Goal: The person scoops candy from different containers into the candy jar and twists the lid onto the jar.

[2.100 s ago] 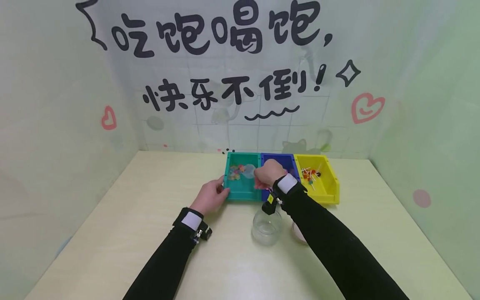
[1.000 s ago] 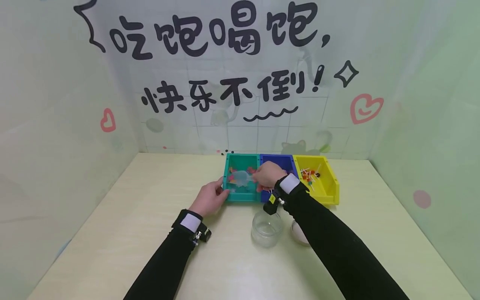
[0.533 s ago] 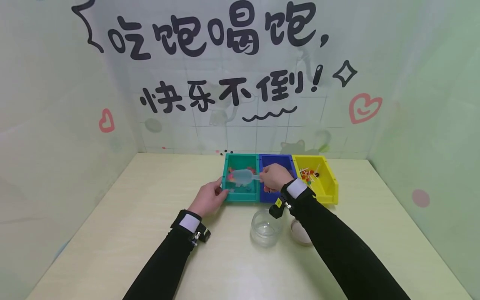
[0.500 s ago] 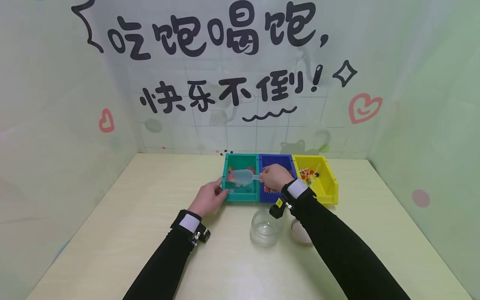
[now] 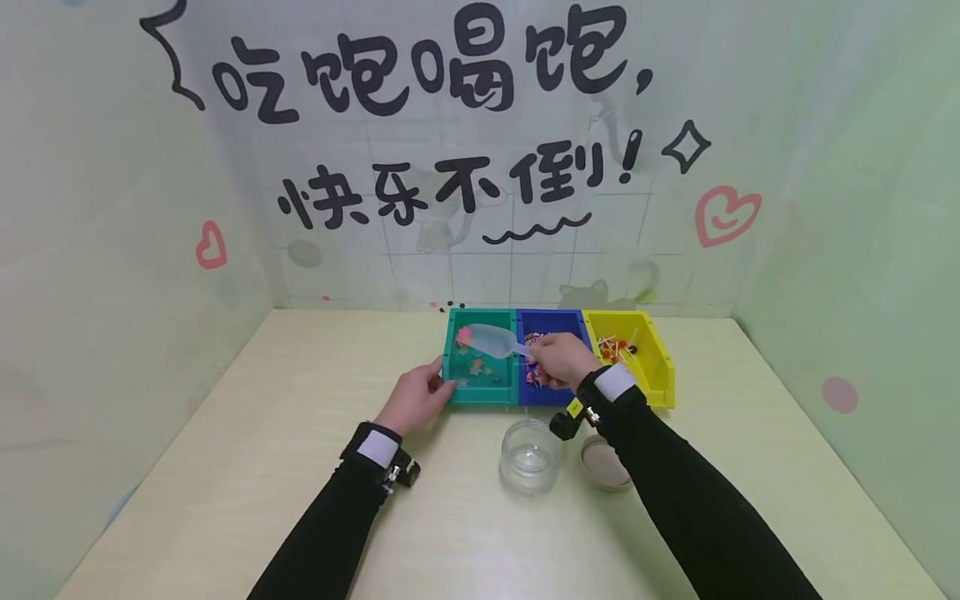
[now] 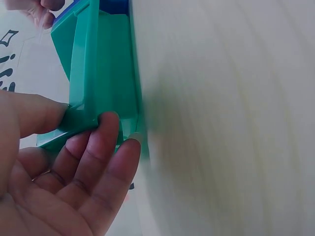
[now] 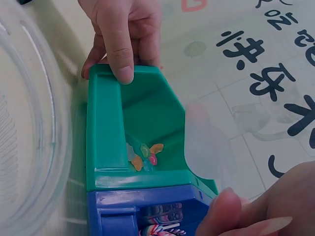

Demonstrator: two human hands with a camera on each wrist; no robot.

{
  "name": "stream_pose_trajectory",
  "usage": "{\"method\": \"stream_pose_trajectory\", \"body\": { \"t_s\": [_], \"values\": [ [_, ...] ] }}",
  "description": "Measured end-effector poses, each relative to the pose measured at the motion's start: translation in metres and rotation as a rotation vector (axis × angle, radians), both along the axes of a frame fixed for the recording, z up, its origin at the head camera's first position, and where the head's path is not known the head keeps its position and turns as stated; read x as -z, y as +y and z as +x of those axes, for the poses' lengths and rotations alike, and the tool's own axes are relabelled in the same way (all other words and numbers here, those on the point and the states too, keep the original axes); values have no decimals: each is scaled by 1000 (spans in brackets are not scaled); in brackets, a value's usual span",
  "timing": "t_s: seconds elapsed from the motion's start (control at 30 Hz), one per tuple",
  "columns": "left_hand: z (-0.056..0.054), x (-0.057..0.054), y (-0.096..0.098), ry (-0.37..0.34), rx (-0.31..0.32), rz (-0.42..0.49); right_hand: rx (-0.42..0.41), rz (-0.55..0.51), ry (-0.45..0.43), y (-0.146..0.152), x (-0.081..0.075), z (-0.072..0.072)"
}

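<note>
My right hand [image 5: 564, 360] pinches the handle of a translucent scoop [image 5: 492, 341]. The scoop is held over the green bin [image 5: 480, 394], and pink and orange candy [image 5: 465, 335] shows at its far end. Several small star-like candies [image 7: 140, 156] lie on the bin's floor. At the bin's left front corner, my left hand [image 5: 415, 400] grips the wall; in the left wrist view the thumb lies over the rim and the fingers lie against the outside. The right wrist view shows the scoop's bowl above the bin's sloping side.
Right of the green bin stand a blue bin [image 5: 525, 397] with wrapped candies and a yellow bin [image 5: 660, 367] with lollipops [image 5: 617, 350]. A clear glass jar [image 5: 531, 458] is in front of them, and a round lid [image 5: 604, 463] lies beside it. A printed wall backs the table.
The scoop dipped among the candies in the green bin, then came up with candy in it. My right hand has shifted slightly right. My left hand stays on the bin's corner.
</note>
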State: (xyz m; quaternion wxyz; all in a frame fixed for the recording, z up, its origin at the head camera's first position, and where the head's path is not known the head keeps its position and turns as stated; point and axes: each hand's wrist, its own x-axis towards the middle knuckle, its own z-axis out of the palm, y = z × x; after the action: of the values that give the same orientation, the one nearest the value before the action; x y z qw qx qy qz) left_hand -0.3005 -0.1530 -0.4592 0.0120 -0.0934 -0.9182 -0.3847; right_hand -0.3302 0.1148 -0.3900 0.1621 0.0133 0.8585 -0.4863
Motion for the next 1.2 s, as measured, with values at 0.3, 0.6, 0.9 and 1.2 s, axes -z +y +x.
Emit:
{"method": "stream_pose_trajectory", "body": {
  "t_s": [0.3, 0.6, 0.9, 1.2],
  "values": [
    [2, -1, 1, 15, 5, 14, 54, -81, 13, 7, 1, 9],
    [-1, 1, 0, 15, 14, 7, 54, -120, 49, 19, -6, 17],
    [0, -2, -4, 33, -31, -12, 44, -101, 81, 38, -15, 22],
    [9, -16, -3, 129, -124, 47, 82, -116, 115, 56, -18, 32]
  ]
}}
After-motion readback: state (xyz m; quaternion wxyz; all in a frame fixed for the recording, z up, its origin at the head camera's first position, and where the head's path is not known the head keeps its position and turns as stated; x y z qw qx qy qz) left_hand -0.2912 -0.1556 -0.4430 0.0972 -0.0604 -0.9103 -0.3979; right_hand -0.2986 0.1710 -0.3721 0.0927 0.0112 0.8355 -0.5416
